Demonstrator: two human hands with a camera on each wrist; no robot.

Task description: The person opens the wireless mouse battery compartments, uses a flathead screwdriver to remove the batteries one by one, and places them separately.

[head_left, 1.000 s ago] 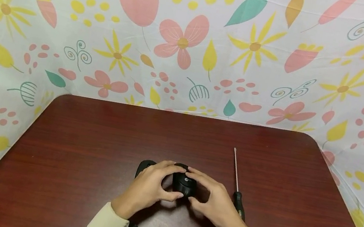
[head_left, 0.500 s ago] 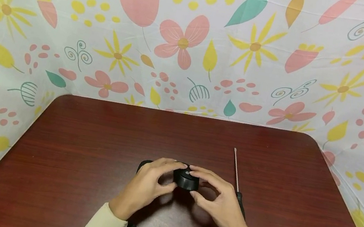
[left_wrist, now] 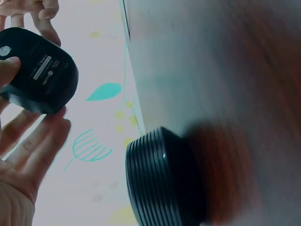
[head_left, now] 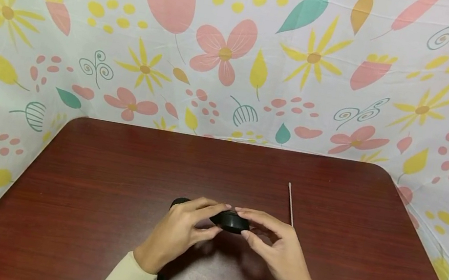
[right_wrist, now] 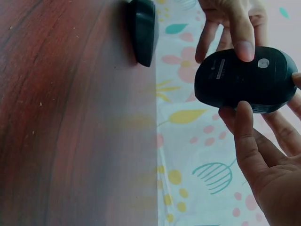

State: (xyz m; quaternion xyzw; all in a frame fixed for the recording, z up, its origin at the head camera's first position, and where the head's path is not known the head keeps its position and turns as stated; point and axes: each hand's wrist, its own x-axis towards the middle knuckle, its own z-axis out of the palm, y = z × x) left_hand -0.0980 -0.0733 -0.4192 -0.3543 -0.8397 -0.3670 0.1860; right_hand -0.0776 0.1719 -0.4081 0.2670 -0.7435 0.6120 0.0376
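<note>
A black computer mouse [head_left: 231, 222] is held between both hands, above the table and seen nearly edge-on in the head view. In the wrist views its underside shows, with a small printed label and a pale round spot; the right wrist view also shows ribs along one side. My left hand [head_left: 174, 233] pinches one end with fingers on top and thumb below. From the other side my right hand [head_left: 287, 249] pinches it between thumb and fingertips. Behind the left hand lies a second rounded black piece [head_left: 179, 201], ribbed in the left wrist view [left_wrist: 157, 183] and mostly hidden in the head view.
Beyond the right hand lies a screwdriver [head_left: 290, 203], its metal shaft visible and its handle hidden behind that hand. The dark reddish-brown table [head_left: 114, 156] runs back to a white cloth [head_left: 232, 92] with printed flowers and leaves.
The mouse has tilted from showing its broad face to nearly edge-on, shifting slightly right. The right hand has moved right and now covers the screwdriver's handle.
</note>
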